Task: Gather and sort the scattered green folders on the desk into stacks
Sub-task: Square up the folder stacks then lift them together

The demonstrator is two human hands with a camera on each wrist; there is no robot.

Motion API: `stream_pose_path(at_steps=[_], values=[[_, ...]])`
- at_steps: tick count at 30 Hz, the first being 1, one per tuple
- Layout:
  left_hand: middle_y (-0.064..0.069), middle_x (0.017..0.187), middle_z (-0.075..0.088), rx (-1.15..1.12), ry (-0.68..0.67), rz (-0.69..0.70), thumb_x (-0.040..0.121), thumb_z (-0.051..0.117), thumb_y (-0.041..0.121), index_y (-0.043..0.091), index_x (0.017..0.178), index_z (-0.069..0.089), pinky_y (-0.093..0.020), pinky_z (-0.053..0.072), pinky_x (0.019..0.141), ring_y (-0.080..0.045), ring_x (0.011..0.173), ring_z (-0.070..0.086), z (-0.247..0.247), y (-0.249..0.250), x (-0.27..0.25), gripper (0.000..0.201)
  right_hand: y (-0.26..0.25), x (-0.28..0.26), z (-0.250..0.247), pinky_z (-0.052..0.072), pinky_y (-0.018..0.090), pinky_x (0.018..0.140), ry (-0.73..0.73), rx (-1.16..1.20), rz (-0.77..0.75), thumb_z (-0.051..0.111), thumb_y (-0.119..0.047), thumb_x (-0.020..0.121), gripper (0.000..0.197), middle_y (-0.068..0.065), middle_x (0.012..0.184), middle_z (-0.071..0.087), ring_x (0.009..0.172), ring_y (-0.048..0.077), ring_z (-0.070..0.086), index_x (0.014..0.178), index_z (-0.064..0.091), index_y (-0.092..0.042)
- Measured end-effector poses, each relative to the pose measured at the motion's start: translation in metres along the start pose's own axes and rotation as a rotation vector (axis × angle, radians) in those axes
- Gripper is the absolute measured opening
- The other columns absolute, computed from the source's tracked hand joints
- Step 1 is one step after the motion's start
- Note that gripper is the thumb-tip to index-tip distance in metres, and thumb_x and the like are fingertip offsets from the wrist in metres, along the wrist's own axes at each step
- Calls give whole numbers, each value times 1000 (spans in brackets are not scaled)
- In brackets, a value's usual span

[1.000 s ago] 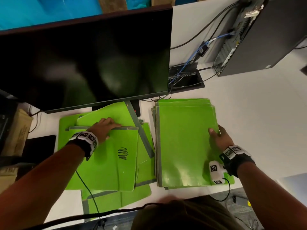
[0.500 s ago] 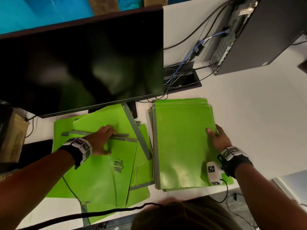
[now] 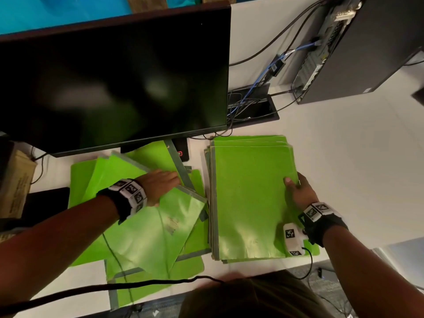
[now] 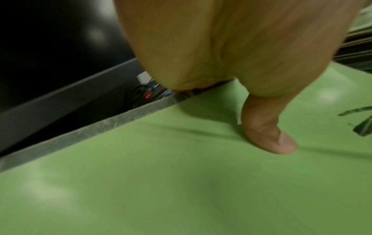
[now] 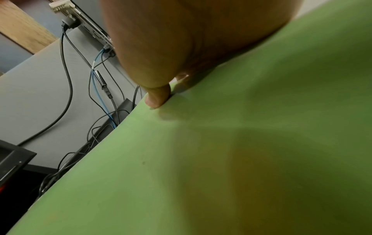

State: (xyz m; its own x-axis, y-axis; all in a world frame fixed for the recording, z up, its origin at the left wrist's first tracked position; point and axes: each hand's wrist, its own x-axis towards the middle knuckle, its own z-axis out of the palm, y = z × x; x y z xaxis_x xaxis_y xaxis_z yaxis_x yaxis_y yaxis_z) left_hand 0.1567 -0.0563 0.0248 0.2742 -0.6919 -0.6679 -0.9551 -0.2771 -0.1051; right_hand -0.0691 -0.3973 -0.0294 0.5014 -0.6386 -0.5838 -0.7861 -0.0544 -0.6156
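Note:
Several green folders [image 3: 79,180] with grey spines lie fanned out on the left half of the white desk [image 3: 355,168]. My left hand [image 3: 160,183] grips the grey-edged end of the top folder [image 3: 160,230] and holds it raised and tilted toward the right. In the left wrist view the thumb [image 4: 267,136] presses on this folder [image 4: 181,174] while the fingers curl under its grey edge. A squared stack of green folders [image 3: 247,203] lies to the right. My right hand [image 3: 298,191] pinches the stack's right edge, thumb [image 5: 157,97] on the top folder [image 5: 221,159].
A large dark monitor [image 3: 114,83] overhangs the far ends of the loose folders. Behind the stack is a cable port [image 3: 252,106] with black and blue leads running to a computer tower [image 3: 367,47]. A cardboard box [image 3: 16,180] stands at far left.
My left hand has swung the top loose folder's grey end to the right, toward the stack, and lifted it. The right hand has kept its hold on the stack's edge.

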Motion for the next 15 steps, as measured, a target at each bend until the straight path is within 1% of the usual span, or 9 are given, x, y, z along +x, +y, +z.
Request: stream_pose_path(at_steps=[2, 3, 5, 7, 9, 11, 12, 13, 15], values=[[0, 136, 35, 121, 28, 62, 70, 78, 24, 16, 138, 29, -34, 36, 94, -18, 118, 44, -16, 11, 12, 84, -1, -1, 0, 43, 35, 91, -3, 5, -5, 46, -45, 94, 58, 15, 130, 57, 112, 33, 58, 145, 32, -21], [-1, 138, 36, 158, 40, 77, 75, 74, 18, 17, 140, 28, -34, 36, 93, -19, 117, 43, -23, 15, 16, 80, -1, -1, 0, 42, 34, 90, 0, 4, -8, 46, -44, 94, 57, 15, 131, 57, 112, 33, 57, 145, 32, -21], [-5, 146, 31, 186, 47, 86, 85, 60, 9, 18, 146, 23, -34, 35, 95, -21, 122, 40, -30, 17, 24, 73, 0, 0, -1, 42, 35, 92, 6, -3, -13, 46, -43, 94, 57, 15, 131, 57, 114, 34, 57, 145, 33, -20], [-6, 153, 23, 202, 23, 84, 88, 54, 5, 16, 149, 18, -35, 34, 99, -24, 129, 35, -34, 17, 27, 72, 2, 1, -1, 44, 38, 95, 8, -7, -14, 47, -45, 94, 57, 14, 130, 58, 113, 34, 58, 144, 33, -21], [-7, 154, 23, 223, -4, 80, 90, 51, 6, 13, 148, 20, -35, 35, 100, -25, 130, 34, -36, 17, 29, 66, 3, 2, -1, 44, 38, 95, 5, -2, -14, 47, -45, 93, 58, 14, 129, 59, 113, 33, 58, 144, 33, -22], [-8, 152, 25, 228, -21, 83, 90, 53, 8, 9, 144, 25, -35, 36, 100, -26, 129, 34, -38, 18, 30, 60, 4, 3, 0, 43, 37, 94, 4, 9, -12, 48, -45, 93, 58, 13, 130, 59, 113, 33, 58, 144, 33, -22], [-9, 151, 25, 226, -28, 87, 88, 56, 10, 8, 143, 26, -36, 37, 101, -26, 128, 34, -39, 17, 29, 62, 4, 2, -1, 43, 37, 94, 4, 15, -11, 48, -45, 93, 58, 13, 130, 59, 113, 33, 58, 144, 33, -22], [-9, 150, 25, 226, -32, 96, 84, 63, 14, 8, 142, 26, -36, 38, 102, -26, 128, 33, -39, 15, 28, 69, 4, 3, -1, 43, 37, 95, 5, 19, -10, 48, -45, 93, 58, 13, 130, 58, 113, 32, 58, 144, 33, -22], [-8, 150, 24, 234, -37, 131, 71, 78, 26, 10, 142, 26, -36, 38, 103, -24, 126, 32, -38, 10, 26, 89, 4, 3, -1, 43, 37, 94, 4, 25, -8, 48, -45, 93, 58, 13, 130, 59, 113, 32, 58, 144, 33, -22]])
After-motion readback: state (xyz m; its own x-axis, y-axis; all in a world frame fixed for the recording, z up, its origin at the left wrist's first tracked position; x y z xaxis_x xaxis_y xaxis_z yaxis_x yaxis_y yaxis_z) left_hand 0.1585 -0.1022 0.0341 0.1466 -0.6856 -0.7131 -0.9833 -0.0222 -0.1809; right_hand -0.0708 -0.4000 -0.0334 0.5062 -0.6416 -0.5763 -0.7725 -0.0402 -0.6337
